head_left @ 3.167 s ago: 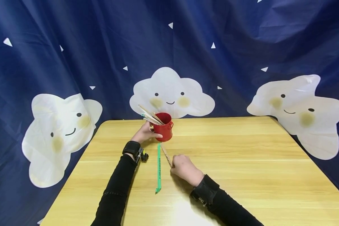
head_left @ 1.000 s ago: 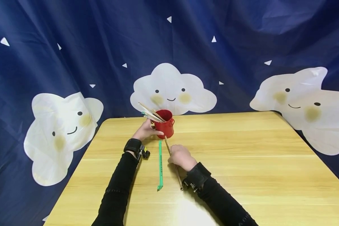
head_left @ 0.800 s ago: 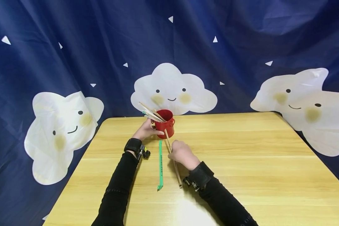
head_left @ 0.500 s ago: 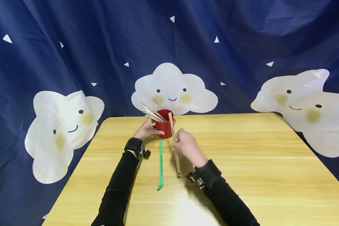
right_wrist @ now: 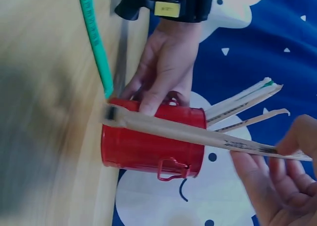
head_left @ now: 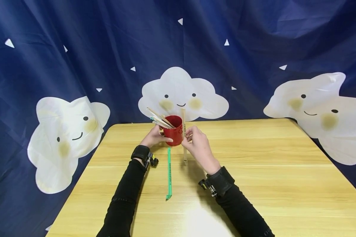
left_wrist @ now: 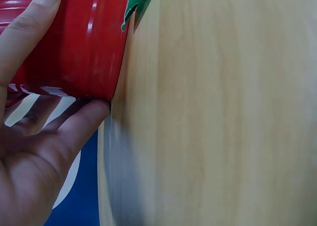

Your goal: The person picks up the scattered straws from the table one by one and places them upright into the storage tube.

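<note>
A small red metal bucket (head_left: 174,134) with side handles stands toward the back of the table. My left hand (head_left: 152,136) grips its left side, thumb across the front wall, as the left wrist view shows. Several thin wrapped straws (right_wrist: 245,103) lean out of the bucket on that side. My right hand (head_left: 198,146) pinches a long straw in a beige printed wrapper (right_wrist: 173,129) between thumb and fingers. It stands nearly upright just right of the bucket, its lower end hanging in front of it. A green wrapped straw (head_left: 169,172) lies on the table before the bucket.
The pale wooden table (head_left: 255,171) stretches out on both sides. Its back edge runs close behind the bucket, against a dark blue curtain (head_left: 106,39) with white smiling clouds. Both wrists carry black straps with small cameras (head_left: 153,161).
My right hand has picked the beige straw up from the table, raised it toward the bucket and turned it nearly upright. The left hand still holds the bucket in place.
</note>
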Available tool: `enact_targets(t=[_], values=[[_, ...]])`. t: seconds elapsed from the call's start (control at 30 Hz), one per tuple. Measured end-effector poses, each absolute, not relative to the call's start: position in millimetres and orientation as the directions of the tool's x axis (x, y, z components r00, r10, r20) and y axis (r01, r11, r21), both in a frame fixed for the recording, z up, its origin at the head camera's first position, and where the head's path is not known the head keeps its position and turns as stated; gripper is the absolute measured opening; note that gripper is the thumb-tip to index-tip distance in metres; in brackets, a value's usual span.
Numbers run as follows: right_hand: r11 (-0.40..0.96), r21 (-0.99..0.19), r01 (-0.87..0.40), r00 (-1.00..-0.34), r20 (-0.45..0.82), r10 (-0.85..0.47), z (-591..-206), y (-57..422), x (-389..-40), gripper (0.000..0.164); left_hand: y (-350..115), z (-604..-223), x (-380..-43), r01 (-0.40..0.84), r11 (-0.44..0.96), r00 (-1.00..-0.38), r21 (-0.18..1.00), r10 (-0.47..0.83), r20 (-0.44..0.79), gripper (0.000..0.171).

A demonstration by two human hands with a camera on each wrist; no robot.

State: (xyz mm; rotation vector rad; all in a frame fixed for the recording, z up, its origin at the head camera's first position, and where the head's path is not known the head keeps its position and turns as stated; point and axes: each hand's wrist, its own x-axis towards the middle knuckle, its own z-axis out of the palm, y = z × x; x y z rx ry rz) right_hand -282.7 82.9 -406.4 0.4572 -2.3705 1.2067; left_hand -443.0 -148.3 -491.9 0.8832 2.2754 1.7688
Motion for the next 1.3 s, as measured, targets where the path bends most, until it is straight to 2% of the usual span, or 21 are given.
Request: enact_targets(t=[0.33, 0.63, 0.83, 0.93, 1.3], values=[[0.423, -0.646, -0.635, -0.710, 0.704, 0.009, -412, 80, -293, 0.021, -146, -489, -438, 0.383, 0.129, -0.814, 0.915, 0.515, 0.268, 0.101], [0.416, -0.582, -0.699, -0.602, 0.793, 0.098, -410, 79, -319, 0.021, -149, -492, -438, 0.392, 0.116, -0.805, 0.913, 0.523, 0.280, 0.101], [0.447, -0.510, -0.735, -0.498, 0.854, 0.154, -406, 78, -335, 0.020, -148, -490, -439, 0.397, 0.129, -0.804, 0.909, 0.526, 0.277, 0.101], [0.442, -0.489, -0.752, -0.484, 0.865, 0.133, -405, 76, -341, 0.019, -146, -487, -436, 0.392, 0.121, -0.807, 0.912, 0.522, 0.277, 0.100], [0.442, -0.453, -0.774, -0.525, 0.850, -0.049, -413, 76, -359, 0.018, -148, -487, -437, 0.370, 0.146, -0.822, 0.918, 0.512, 0.249, 0.103]])
